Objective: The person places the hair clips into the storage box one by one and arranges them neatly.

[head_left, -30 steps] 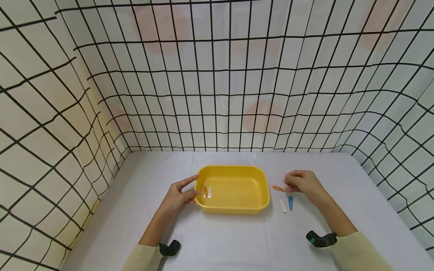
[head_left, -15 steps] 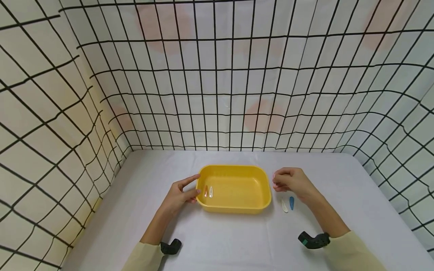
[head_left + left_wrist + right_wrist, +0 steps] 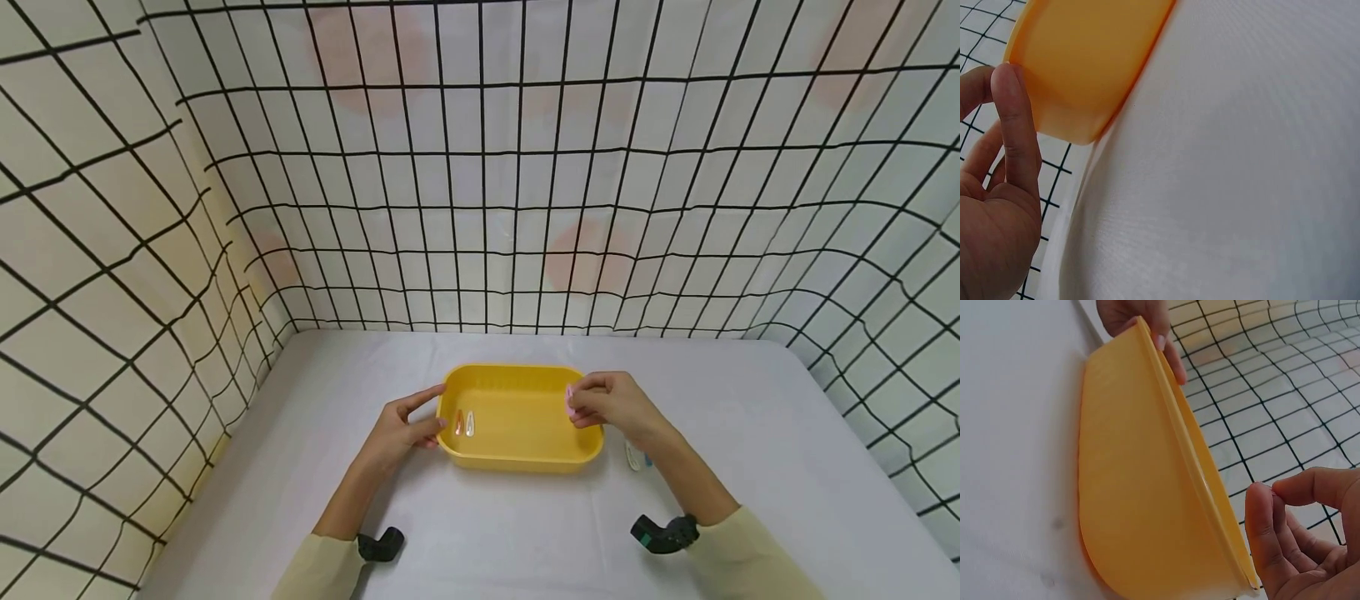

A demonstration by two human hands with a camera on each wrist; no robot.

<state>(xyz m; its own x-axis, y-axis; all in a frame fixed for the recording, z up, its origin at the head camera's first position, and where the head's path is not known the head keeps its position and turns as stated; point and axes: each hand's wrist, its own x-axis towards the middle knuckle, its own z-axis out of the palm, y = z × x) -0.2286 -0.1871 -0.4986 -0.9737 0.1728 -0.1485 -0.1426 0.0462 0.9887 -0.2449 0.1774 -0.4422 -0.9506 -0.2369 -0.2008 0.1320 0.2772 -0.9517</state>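
My left hand (image 3: 406, 425) holds the left rim of a yellow plastic tray (image 3: 517, 462), with the thumb over the edge. In the left wrist view this thumb (image 3: 1013, 115) lies against the tray wall. My right hand (image 3: 611, 402) is over the tray's right end, pinching a small pink hair clip (image 3: 570, 401) between thumb and fingertips. Inside the tray, at the left, an orange hair clip (image 3: 459, 422) and a white one lie side by side. On the table right of the tray lie another white hair clip (image 3: 633, 457) and a blue one (image 3: 648, 459), partly hidden by my right forearm.
A white cloth covers the table (image 3: 495, 533). A black grid net (image 3: 480, 208) stands over white sheeting behind and at both sides. Each wrist carries a black camera, such as the right wrist camera (image 3: 663, 534).
My right hand has moved left from the table to over the tray, carrying the pink hair clip. The orange clip seen beside it earlier is out of sight. My left hand stays at the rim.
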